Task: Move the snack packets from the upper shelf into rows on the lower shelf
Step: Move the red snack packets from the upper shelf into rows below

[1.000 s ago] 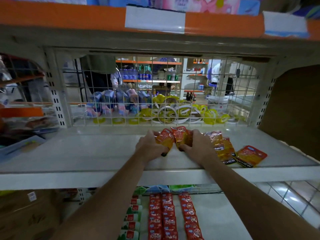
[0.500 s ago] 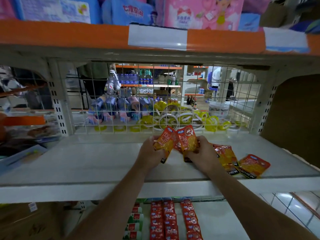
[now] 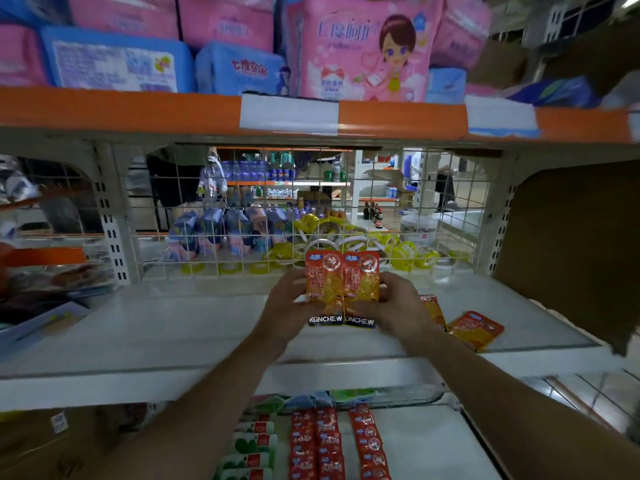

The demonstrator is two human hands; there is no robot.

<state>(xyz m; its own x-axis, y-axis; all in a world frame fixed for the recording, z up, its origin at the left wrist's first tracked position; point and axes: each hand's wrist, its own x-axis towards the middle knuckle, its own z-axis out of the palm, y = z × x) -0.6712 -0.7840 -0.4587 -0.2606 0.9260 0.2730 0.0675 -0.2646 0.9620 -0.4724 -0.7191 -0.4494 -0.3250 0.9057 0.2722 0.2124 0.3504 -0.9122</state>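
White upper shelf (image 3: 173,327), orange foil snack packets (image 3: 343,285) now held upright, left hand (image 3: 287,306) and right hand (image 3: 398,306) gripping them, loose orange packets (image 3: 476,329) alongside.

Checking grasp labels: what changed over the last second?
The left hand and right hand raised the held snack packets off the upper shelf and squared them from a fanned tilt to upright, side by side. Grip kept. Loose packets at right and lower-shelf rows unchanged.
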